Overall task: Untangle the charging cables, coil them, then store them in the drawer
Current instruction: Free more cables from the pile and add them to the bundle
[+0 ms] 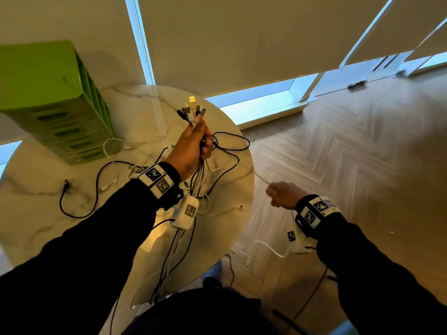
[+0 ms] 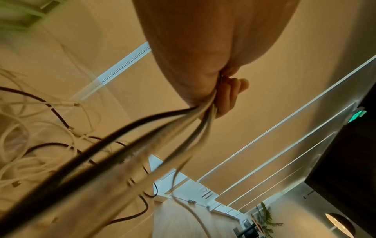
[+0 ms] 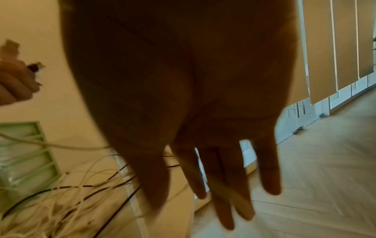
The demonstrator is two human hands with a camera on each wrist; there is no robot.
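Observation:
My left hand is raised above the round marble table and grips a bundle of black and white charging cables. Their connectors stick up out of the fist. The strands hang down past my wrist, and more loose cables lie tangled on the tabletop. My right hand is off the table's right edge and blurred. Its fingers are straight and spread. A single white cable runs from the bundle to its thumb side, where the contact is hidden. The green drawer unit stands at the table's back left.
Wooden herringbone floor lies to the right of the table. Windows with lowered blinds run along the far wall. Some cables trail over the table's near edge towards my legs.

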